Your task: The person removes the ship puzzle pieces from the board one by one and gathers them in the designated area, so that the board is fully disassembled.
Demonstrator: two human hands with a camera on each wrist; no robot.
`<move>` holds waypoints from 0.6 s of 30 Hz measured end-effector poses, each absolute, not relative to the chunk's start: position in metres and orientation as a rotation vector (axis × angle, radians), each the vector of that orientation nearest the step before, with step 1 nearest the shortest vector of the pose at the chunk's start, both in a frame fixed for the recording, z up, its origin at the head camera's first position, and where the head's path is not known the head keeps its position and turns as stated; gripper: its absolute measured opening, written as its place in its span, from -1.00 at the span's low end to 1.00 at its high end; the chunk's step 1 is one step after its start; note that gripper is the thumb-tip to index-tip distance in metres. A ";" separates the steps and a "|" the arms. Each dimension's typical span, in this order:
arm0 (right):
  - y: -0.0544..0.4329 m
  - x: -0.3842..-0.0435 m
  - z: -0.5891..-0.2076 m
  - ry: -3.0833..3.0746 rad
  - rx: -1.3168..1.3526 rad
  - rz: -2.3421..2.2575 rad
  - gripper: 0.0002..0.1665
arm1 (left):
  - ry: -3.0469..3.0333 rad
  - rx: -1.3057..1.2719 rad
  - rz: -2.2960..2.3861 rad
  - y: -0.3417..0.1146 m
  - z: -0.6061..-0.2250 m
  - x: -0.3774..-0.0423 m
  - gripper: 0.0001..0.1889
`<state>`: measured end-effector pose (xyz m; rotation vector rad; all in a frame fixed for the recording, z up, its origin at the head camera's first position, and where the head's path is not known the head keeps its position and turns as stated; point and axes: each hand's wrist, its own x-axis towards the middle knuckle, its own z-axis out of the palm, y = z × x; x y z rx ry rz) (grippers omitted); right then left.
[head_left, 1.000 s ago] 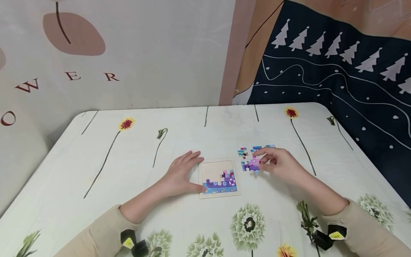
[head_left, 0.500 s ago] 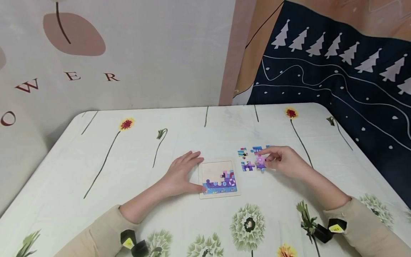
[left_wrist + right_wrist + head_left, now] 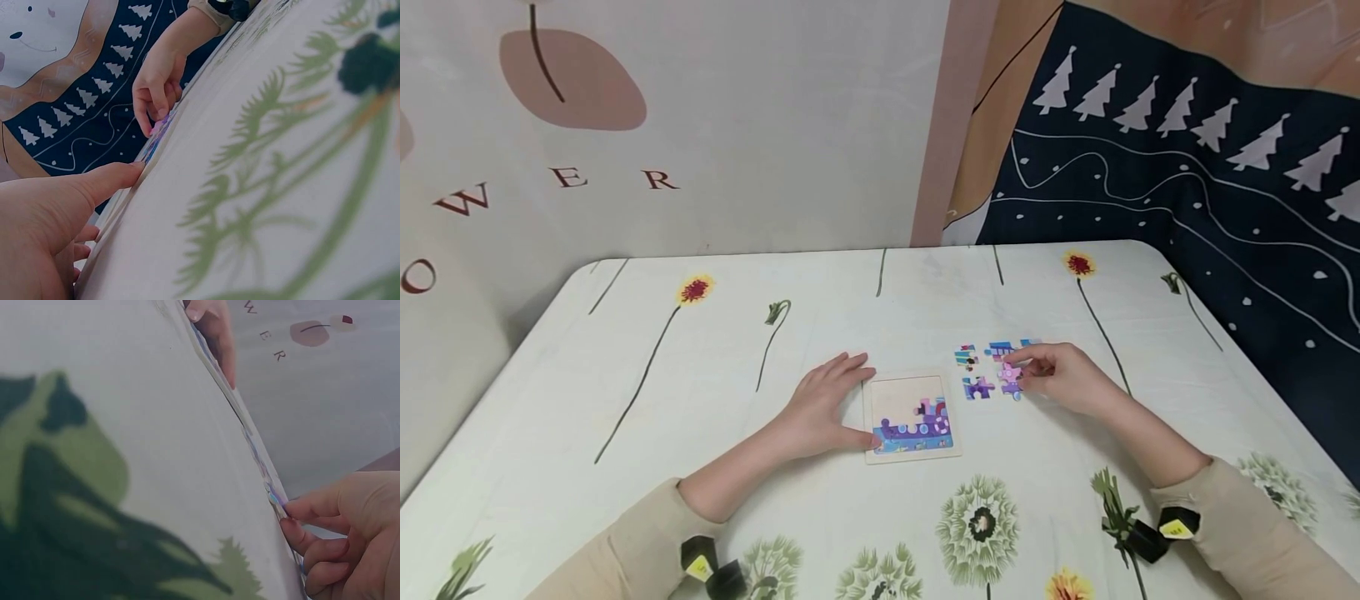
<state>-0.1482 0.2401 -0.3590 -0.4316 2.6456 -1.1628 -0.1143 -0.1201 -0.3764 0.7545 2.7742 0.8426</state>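
A square wooden puzzle board [image 3: 906, 392] lies mid-table, its lower part filled with blue and purple pieces and its upper part bare wood. My left hand [image 3: 823, 408] is spread at its left side, the thumb on the lower left corner and the fingertips at the upper left corner. My right hand [image 3: 1063, 379] pinches a pink and purple puzzle piece [image 3: 1010, 377] at its right edge, low over the table. In the right wrist view, thumb and forefinger meet at the colourful piece [image 3: 275, 499]; the other fingers are curled.
Several loose pieces lie right of the board: a striped one [image 3: 966, 357], a purple one [image 3: 977, 387] and a blue one [image 3: 999, 350]. Another blue piece is partly hidden behind the right hand. The white flowered cloth [image 3: 820, 517] covers the table.
My right hand has moved slightly right with the pink and purple piece, away from the purple piece it overlapped. The left hand and the board have stayed still.
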 end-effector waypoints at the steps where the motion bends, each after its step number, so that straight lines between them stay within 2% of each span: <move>1: 0.240 -0.148 -0.359 2.655 -0.417 -1.146 -0.63 | 2.773 0.754 0.844 -0.120 -0.376 -0.114 -0.04; 18: 0.233 -0.139 -0.352 2.730 -0.367 -1.031 -0.63 | 2.774 0.757 0.842 -0.121 -0.376 -0.114 -0.04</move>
